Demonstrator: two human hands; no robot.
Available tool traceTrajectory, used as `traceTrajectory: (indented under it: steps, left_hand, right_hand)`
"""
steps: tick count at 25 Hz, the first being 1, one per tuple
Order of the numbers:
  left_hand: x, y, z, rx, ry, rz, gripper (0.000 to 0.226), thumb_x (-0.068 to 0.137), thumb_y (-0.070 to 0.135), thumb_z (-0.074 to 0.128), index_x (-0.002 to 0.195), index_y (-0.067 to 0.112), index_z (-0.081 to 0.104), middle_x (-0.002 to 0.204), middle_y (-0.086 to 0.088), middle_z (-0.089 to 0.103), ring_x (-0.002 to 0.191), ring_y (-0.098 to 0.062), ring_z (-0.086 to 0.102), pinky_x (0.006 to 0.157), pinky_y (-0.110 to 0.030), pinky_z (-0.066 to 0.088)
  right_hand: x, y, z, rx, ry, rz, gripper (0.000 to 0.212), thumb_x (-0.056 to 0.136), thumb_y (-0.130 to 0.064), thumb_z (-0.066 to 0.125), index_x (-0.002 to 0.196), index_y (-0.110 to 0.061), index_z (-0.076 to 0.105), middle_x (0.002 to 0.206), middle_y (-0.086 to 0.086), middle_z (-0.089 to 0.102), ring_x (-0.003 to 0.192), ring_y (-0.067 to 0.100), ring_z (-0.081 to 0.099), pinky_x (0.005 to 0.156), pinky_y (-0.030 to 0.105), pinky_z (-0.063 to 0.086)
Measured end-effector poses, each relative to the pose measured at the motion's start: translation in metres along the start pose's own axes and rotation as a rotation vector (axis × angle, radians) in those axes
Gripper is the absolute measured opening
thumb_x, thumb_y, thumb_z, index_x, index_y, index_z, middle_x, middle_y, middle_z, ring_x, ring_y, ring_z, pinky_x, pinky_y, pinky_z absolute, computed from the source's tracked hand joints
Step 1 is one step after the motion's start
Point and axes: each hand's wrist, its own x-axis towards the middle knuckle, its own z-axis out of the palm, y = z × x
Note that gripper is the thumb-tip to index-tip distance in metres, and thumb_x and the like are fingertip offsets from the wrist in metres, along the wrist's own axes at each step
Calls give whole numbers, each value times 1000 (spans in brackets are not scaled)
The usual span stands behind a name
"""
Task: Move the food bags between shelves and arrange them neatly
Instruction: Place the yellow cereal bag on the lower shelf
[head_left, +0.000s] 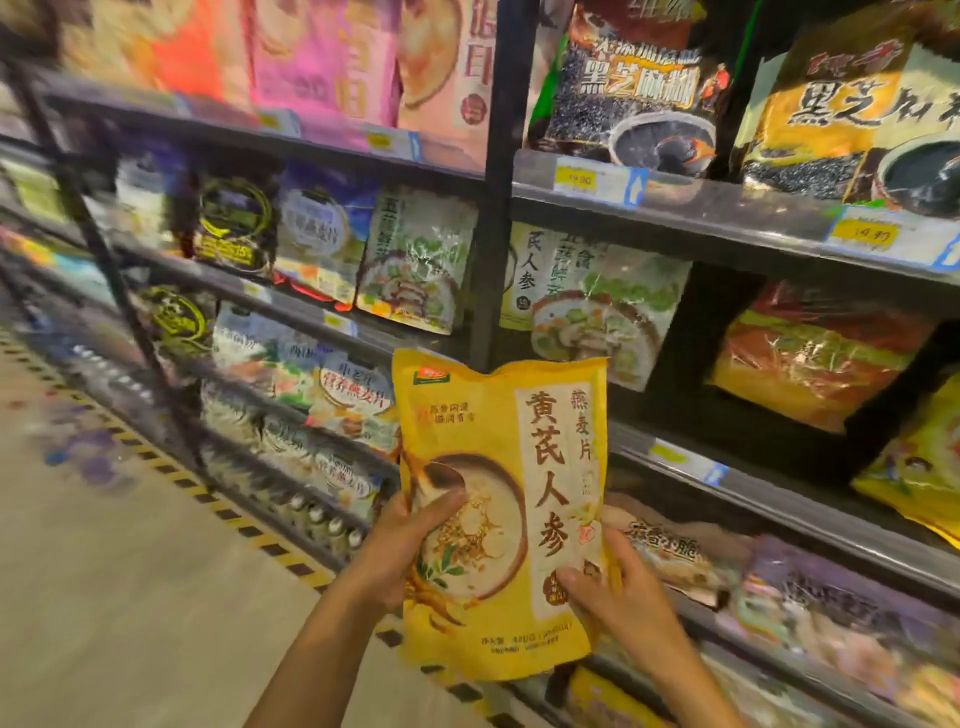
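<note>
I hold a yellow oatmeal bag (501, 467) with a porridge-bowl picture upright in front of the shelves. My left hand (402, 551) grips its left edge, thumb across the bowl picture. My right hand (618, 587) grips its lower right edge. Behind the bag's top, on the middle shelf (727, 462), stands a green-and-white vegetable oatmeal bag (597, 306) beside a dark gap (717, 332). A similar green bag (415, 260) stands left of the black upright post (498, 171).
Black sesame paste bags (634, 88) fill the top right shelf above yellow price tags (576, 179). An orange-red bag (810, 358) and a yellow bag (919, 467) sit at right. Lower shelves hold more bags. A beige floor (104, 571) with striped tape (249, 530) lies left.
</note>
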Motion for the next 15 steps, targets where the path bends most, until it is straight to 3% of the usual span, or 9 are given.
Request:
traceTrajectory:
  steps: [4,7,11,15]
  left_hand:
    - [-48,8,-62,11,124,58,95,54,55,99,138,31,60,128,-5,75,120,-30,71,109,-56,51]
    - [-74,16,-98,-22,200,95,93,58,57,97,140,33,59,132,-5,73,123,-30,69,110,-55,50]
    - [-98,27,-149,-24,313,134,66,80,36,85,138,20,60,122,-12,77,112,-33,75,99,-50,58]
    - [-103,43,-195,5,417,152,62,82,35,80,138,18,59,119,-13,78,109,-33,76,97,-52,59]
  right_hand:
    - [-12,-4,69,-55,-135,-11,73,69,-21,94,132,-30,58,108,-14,80,95,-3,75,69,14,58]
    - [-7,-7,111,-97,-190,-28,65,73,-20,93,123,-40,57,112,-19,74,89,-16,69,64,6,53]
    - [8,-10,168,-147,-275,-48,68,71,-31,95,127,-43,58,117,-18,75,99,-7,71,76,18,58]
    - [37,-18,222,-170,-377,-65,56,78,-26,91,114,-51,56,111,-30,67,96,-19,65,66,7,51]
